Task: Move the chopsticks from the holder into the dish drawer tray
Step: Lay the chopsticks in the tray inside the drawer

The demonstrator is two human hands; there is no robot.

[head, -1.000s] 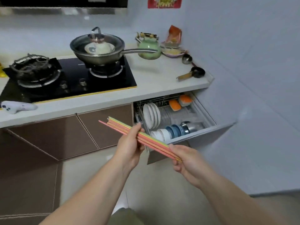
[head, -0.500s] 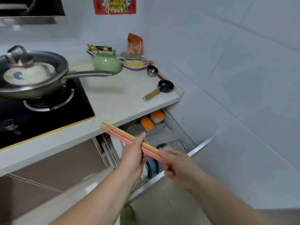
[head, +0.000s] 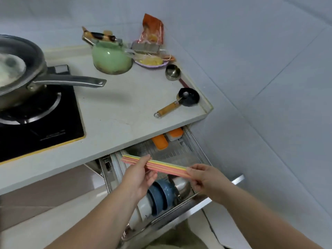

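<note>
Evidently light, stiff and slick, the bundle of pink, yellow and green chopsticks [head: 161,165] is pinched closed at both ends by the left hand [head: 138,177] and right hand [head: 206,178]; gripping both ends likely stops them fanning apart.

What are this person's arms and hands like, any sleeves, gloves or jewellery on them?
Both forearms are bare as far as the picture shows; no sleeve edge is in view. The left hand and right hand wear no gloves. No ring, watch or bracelet is visible on either. The blur hides fine details such as the fingernails.
</note>
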